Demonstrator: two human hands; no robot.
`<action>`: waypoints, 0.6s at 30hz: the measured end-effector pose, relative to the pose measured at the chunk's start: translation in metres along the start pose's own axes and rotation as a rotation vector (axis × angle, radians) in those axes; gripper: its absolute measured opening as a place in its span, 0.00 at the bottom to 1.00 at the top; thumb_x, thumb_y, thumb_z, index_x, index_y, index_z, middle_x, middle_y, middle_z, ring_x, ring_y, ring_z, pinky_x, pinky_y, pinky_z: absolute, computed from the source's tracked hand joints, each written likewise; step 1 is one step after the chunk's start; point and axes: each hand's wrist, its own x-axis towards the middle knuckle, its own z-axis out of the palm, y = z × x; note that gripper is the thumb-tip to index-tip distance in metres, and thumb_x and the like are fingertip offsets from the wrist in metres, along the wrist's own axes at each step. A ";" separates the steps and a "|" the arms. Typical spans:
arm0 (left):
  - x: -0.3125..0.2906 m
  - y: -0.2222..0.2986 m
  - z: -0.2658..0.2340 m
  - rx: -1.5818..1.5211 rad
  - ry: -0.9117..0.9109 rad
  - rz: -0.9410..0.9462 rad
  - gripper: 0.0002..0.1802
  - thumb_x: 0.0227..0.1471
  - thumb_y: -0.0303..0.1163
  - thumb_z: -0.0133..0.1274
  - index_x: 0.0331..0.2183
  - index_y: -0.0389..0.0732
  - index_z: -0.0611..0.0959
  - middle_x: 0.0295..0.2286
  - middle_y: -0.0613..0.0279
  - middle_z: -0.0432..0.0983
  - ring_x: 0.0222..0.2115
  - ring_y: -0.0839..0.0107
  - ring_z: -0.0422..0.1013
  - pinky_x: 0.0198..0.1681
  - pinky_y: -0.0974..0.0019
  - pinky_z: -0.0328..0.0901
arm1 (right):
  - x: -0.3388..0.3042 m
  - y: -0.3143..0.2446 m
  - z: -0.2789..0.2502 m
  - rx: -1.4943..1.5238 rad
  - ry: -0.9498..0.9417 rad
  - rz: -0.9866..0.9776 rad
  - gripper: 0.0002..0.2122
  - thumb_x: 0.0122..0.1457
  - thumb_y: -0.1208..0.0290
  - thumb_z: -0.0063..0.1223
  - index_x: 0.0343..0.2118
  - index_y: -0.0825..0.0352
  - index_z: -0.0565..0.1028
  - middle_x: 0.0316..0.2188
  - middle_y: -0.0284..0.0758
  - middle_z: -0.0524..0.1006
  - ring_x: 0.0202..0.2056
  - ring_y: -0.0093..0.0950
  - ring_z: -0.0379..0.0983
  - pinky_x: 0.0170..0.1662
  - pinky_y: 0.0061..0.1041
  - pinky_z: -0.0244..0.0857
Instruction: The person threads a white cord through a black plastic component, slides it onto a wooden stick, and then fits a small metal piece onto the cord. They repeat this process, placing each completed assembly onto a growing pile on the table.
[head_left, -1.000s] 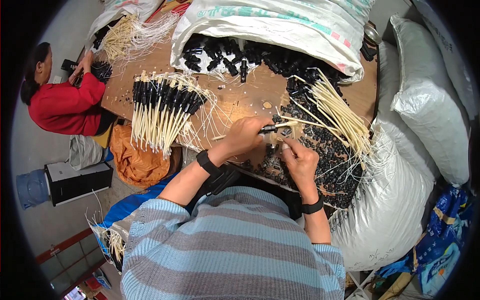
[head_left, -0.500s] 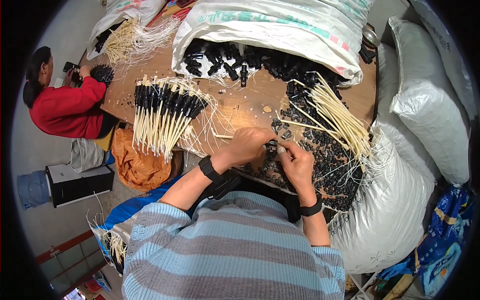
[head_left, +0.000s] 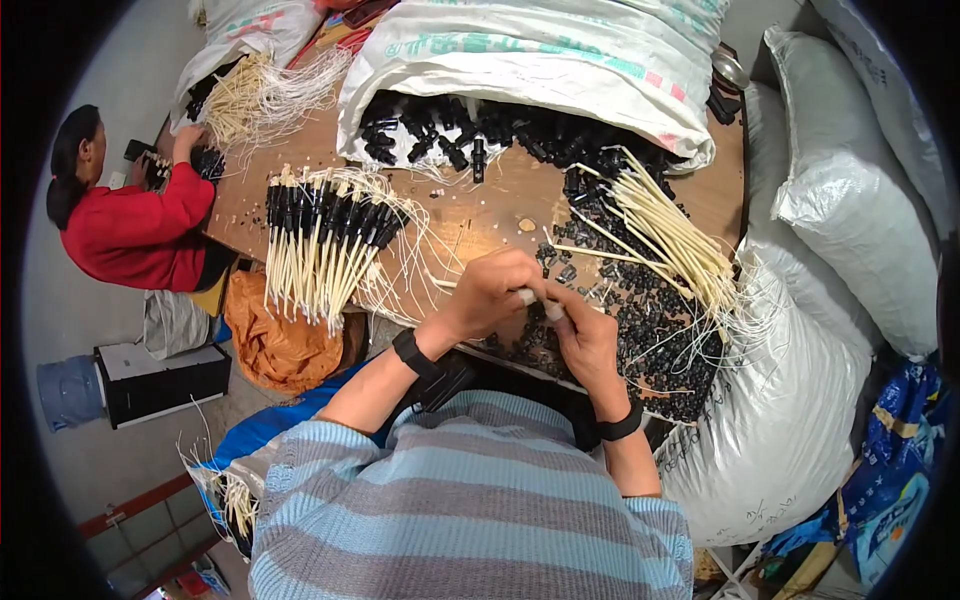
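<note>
Over the table's near edge my left hand [head_left: 494,293] and my right hand [head_left: 586,338] meet, fingertips pinched close together. Both are closed, and whatever small piece sits between them is hidden by the fingers. Pale wraps cover some fingertips. A cream tube [head_left: 444,284] pokes out beside my left hand; whether that hand grips it, I cannot tell. Left of my hands lies a fanned row of cream tubes with black sockets [head_left: 335,235] and thin white wires. Small black plastic parts [head_left: 655,345] are strewn beside and beneath my right hand.
A bundle of cream tubes [head_left: 660,225] lies on the black parts at right. Behind, a white woven sack [head_left: 530,55] spills black sockets [head_left: 478,160]. Full white sacks [head_left: 770,400] crowd the right side. A person in red [head_left: 135,225] works at the table's far left.
The black piece that showed between my fingertips is now hidden, and my hands have drawn closer together. At left, the other person's arm has reached farther forward.
</note>
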 end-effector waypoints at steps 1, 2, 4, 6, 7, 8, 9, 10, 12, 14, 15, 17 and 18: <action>-0.001 0.001 0.001 -0.087 -0.001 -0.014 0.15 0.31 0.13 0.50 0.25 0.38 0.82 0.28 0.62 0.76 0.31 0.67 0.72 0.35 0.69 0.66 | -0.002 0.005 0.000 0.062 -0.019 -0.014 0.12 0.52 0.77 0.55 0.41 0.62 0.77 0.23 0.43 0.76 0.24 0.42 0.75 0.26 0.34 0.67; 0.000 0.001 0.002 -0.093 -0.010 -0.008 0.15 0.31 0.13 0.50 0.25 0.38 0.82 0.28 0.62 0.76 0.31 0.67 0.72 0.35 0.69 0.66 | -0.004 0.009 -0.002 0.124 -0.037 -0.026 0.12 0.52 0.76 0.56 0.41 0.63 0.79 0.24 0.43 0.76 0.24 0.41 0.75 0.26 0.32 0.66; 0.000 0.001 0.003 -0.199 -0.043 -0.031 0.17 0.29 0.11 0.48 0.26 0.38 0.81 0.27 0.63 0.75 0.32 0.67 0.72 0.35 0.70 0.66 | -0.005 0.006 -0.009 0.184 -0.084 0.053 0.12 0.53 0.76 0.56 0.41 0.65 0.79 0.25 0.43 0.78 0.24 0.37 0.76 0.28 0.28 0.67; 0.003 0.000 0.008 -0.263 -0.093 -0.036 0.18 0.28 0.10 0.47 0.25 0.38 0.81 0.27 0.63 0.75 0.32 0.67 0.72 0.35 0.70 0.66 | -0.008 0.005 -0.019 0.317 -0.157 0.138 0.11 0.59 0.73 0.55 0.44 0.68 0.78 0.31 0.39 0.81 0.29 0.24 0.77 0.34 0.21 0.68; 0.005 -0.001 0.011 -0.318 -0.133 -0.044 0.19 0.28 0.10 0.46 0.25 0.38 0.81 0.28 0.62 0.75 0.32 0.67 0.72 0.36 0.70 0.66 | -0.008 0.006 -0.023 0.312 -0.150 0.143 0.11 0.59 0.73 0.55 0.44 0.68 0.78 0.31 0.39 0.81 0.29 0.24 0.77 0.34 0.21 0.68; 0.009 -0.001 0.012 -0.325 -0.139 -0.041 0.19 0.28 0.10 0.46 0.25 0.38 0.81 0.28 0.62 0.75 0.32 0.67 0.72 0.36 0.70 0.66 | -0.008 0.008 -0.028 0.317 -0.169 0.149 0.11 0.59 0.73 0.54 0.43 0.69 0.78 0.29 0.37 0.81 0.27 0.23 0.75 0.32 0.21 0.67; 0.013 -0.002 0.013 -0.369 -0.179 -0.070 0.18 0.28 0.10 0.47 0.25 0.38 0.81 0.28 0.62 0.75 0.32 0.67 0.72 0.36 0.69 0.66 | -0.009 0.009 -0.031 0.322 -0.182 0.159 0.10 0.59 0.73 0.53 0.43 0.70 0.78 0.27 0.36 0.80 0.24 0.22 0.73 0.30 0.21 0.66; 0.016 -0.003 0.014 -0.411 -0.219 -0.099 0.17 0.29 0.10 0.48 0.26 0.38 0.81 0.28 0.62 0.75 0.32 0.67 0.72 0.36 0.69 0.66 | -0.010 0.013 -0.032 0.318 -0.171 0.167 0.10 0.59 0.73 0.53 0.43 0.70 0.78 0.27 0.36 0.80 0.24 0.22 0.73 0.30 0.21 0.66; 0.016 -0.009 0.018 -0.462 -0.258 -0.105 0.17 0.29 0.11 0.51 0.27 0.38 0.82 0.29 0.62 0.75 0.33 0.66 0.72 0.37 0.69 0.66 | -0.013 0.018 -0.033 0.378 -0.140 0.176 0.09 0.59 0.75 0.52 0.41 0.70 0.78 0.22 0.33 0.78 0.21 0.19 0.69 0.26 0.20 0.64; 0.019 -0.010 0.022 -0.507 -0.289 -0.114 0.16 0.30 0.13 0.54 0.28 0.38 0.82 0.29 0.62 0.76 0.33 0.66 0.72 0.38 0.68 0.66 | -0.011 0.013 -0.034 0.233 -0.108 0.149 0.09 0.59 0.76 0.52 0.40 0.70 0.78 0.21 0.33 0.77 0.21 0.18 0.69 0.26 0.20 0.64; 0.025 -0.007 0.022 -0.337 -0.262 -0.034 0.17 0.31 0.15 0.56 0.30 0.39 0.83 0.32 0.62 0.76 0.36 0.64 0.72 0.39 0.66 0.67 | -0.010 0.011 -0.033 0.090 -0.080 0.118 0.08 0.58 0.77 0.51 0.39 0.70 0.78 0.19 0.32 0.76 0.20 0.17 0.69 0.25 0.19 0.63; 0.030 -0.017 0.022 -0.162 -0.234 0.046 0.18 0.31 0.17 0.58 0.32 0.40 0.83 0.35 0.61 0.77 0.38 0.63 0.72 0.40 0.65 0.67 | -0.018 0.023 -0.025 0.124 -0.020 0.210 0.08 0.58 0.78 0.52 0.39 0.70 0.79 0.18 0.32 0.76 0.20 0.16 0.68 0.25 0.19 0.63; 0.028 -0.034 0.020 0.125 -0.269 0.141 0.20 0.32 0.17 0.58 0.34 0.42 0.83 0.39 0.61 0.76 0.41 0.61 0.71 0.42 0.62 0.67 | -0.021 0.027 -0.021 0.161 0.029 0.294 0.08 0.57 0.78 0.52 0.38 0.70 0.79 0.18 0.31 0.75 0.20 0.15 0.68 0.24 0.19 0.63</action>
